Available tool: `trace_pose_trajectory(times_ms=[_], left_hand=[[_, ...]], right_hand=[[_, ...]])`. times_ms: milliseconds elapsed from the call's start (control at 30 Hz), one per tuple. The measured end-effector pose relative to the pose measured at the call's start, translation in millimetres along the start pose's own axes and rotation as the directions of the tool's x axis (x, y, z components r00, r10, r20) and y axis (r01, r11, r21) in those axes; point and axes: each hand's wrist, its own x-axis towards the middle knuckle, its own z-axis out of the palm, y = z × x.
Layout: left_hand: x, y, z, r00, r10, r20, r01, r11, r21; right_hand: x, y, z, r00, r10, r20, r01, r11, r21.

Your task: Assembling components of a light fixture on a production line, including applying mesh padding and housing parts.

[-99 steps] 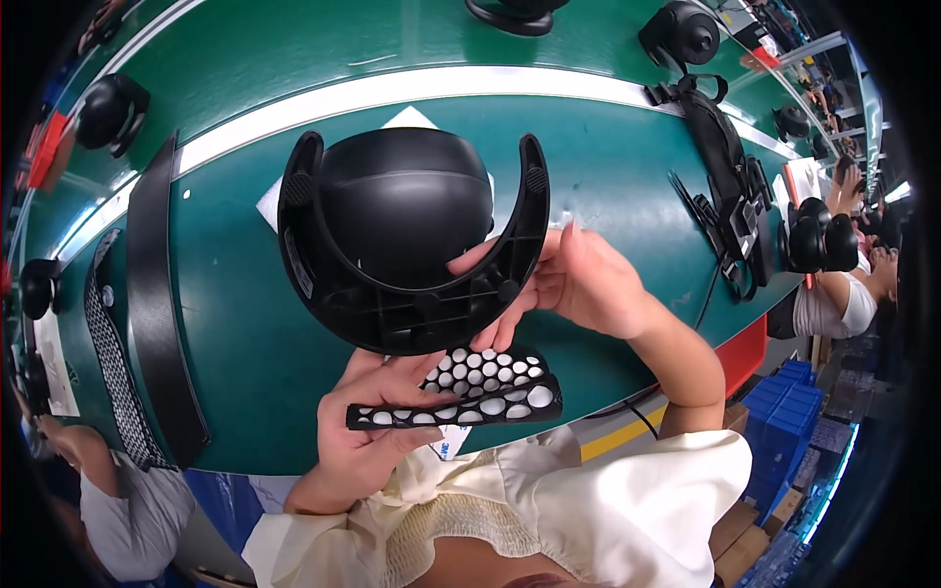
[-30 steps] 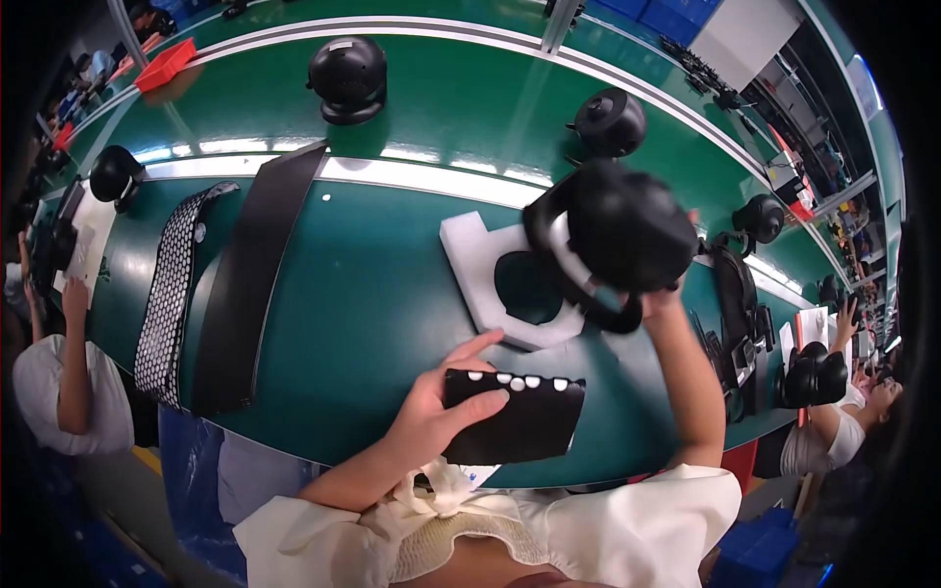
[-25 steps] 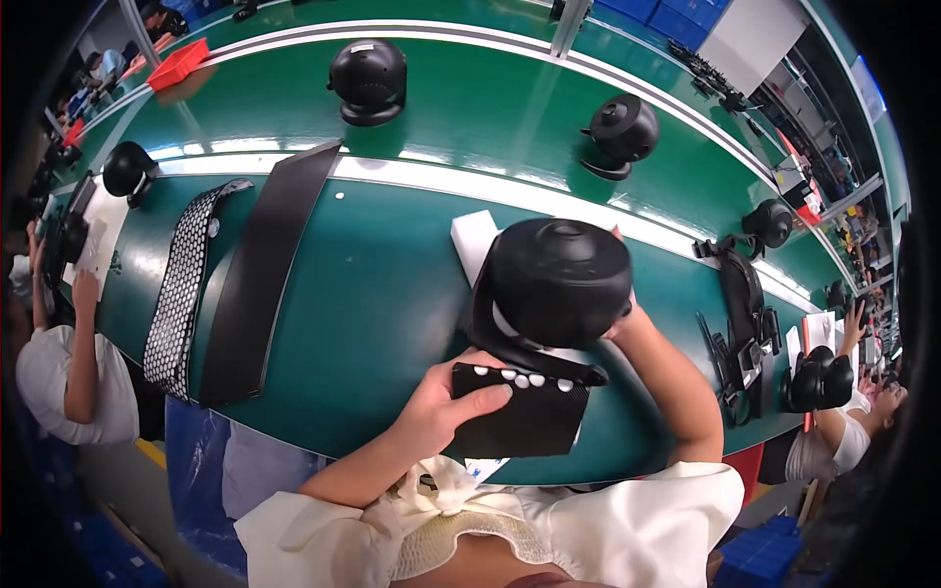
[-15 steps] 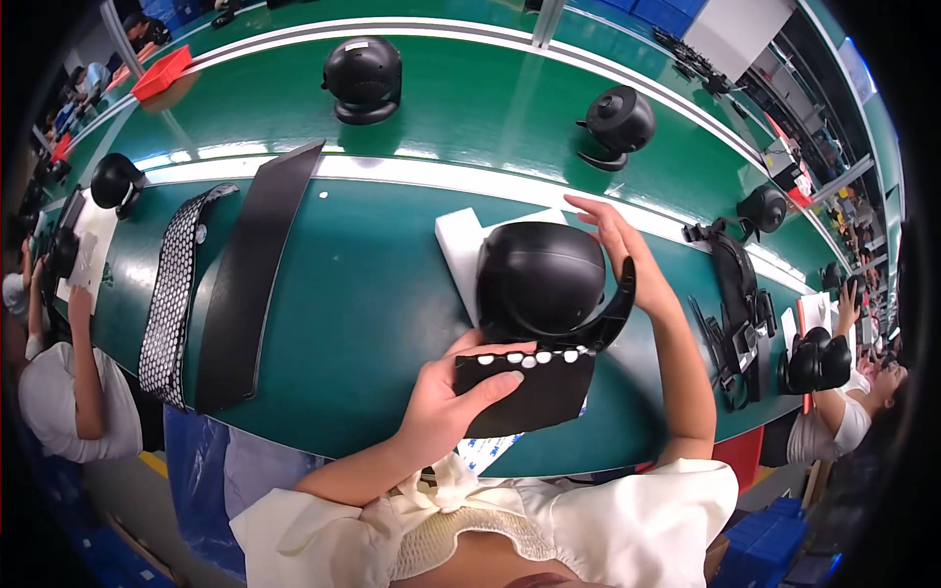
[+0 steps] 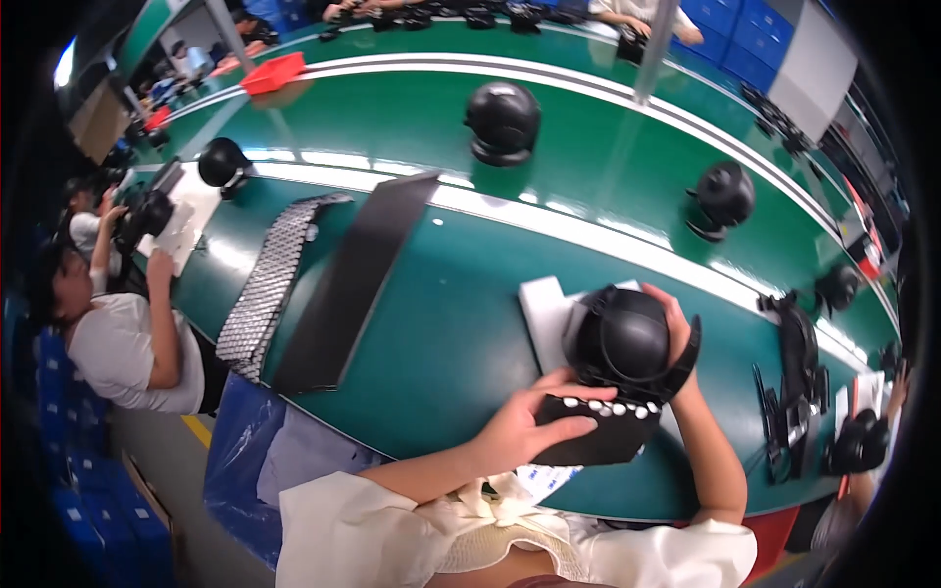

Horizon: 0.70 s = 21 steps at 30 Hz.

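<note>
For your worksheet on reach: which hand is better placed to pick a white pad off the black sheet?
Left, probably. The left hand already rests on the sheet beside the pads; the right hand is around the dome.

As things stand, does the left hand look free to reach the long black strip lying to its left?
Probably not: the left hand is holding a black perforated panel, and the long black strip lies well off to its left.

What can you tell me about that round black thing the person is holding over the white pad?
The round black thing is a smooth, glossy dome, plastic by its look, seated in a black curved yoke with arms rising at its sides. It sits partly over a white foam pad on the green bench. The right hand cups its far side. The left hand presses a flat black strip with white dots against its near edge.
</note>
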Motion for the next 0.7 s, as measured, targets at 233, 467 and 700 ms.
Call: trace_pose_trajectory(times_ms=[233, 467, 700], left_hand=[[-9, -4, -5, 0.997, -0.079, 0.020, 0.079, 0.996, -0.036], [-8, -5, -6, 0.984, -0.162, 0.068, 0.169, 0.979, -0.110], [-11, -9, -6, 0.986, -0.153, 0.074, 0.159, 0.982, -0.097]], right_hand=[[-5, -19, 17, 0.985, 0.151, 0.079, -0.170, 0.918, 0.359], [-7, -21, 25, 0.986, 0.166, -0.010, -0.148, 0.905, 0.398], [-9, -10, 27, 0.989, 0.132, -0.070, -0.095, 0.916, 0.390]])
